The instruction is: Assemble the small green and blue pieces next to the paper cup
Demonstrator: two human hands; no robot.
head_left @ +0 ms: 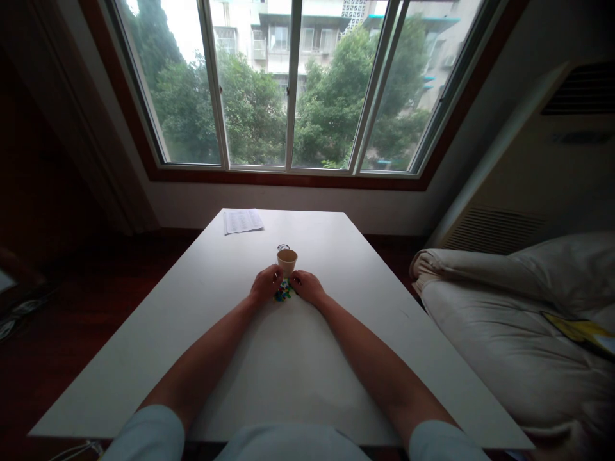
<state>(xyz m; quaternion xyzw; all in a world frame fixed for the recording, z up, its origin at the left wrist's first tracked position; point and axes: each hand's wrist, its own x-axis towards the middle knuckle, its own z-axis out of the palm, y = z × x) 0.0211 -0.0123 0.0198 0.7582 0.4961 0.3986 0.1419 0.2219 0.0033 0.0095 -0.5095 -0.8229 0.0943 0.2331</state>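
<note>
Flanking the cup point(287, 261), both curled: your left hand point(266, 283) has it at 1 o'clock, right hand point(308, 286) at 11; bright bits point(282, 294) at cup's 6. Can't tell if pinching.

No text can be read; the faint print on the papers point(243, 221) is too small to make out.

Tan paper cup point(287, 265) upright on white table point(283, 365) — left hand point(266, 283), right hand point(308, 286) close either side, small multicoloured pieces point(283, 294) between — printed sheets point(243, 221) far left.
</note>
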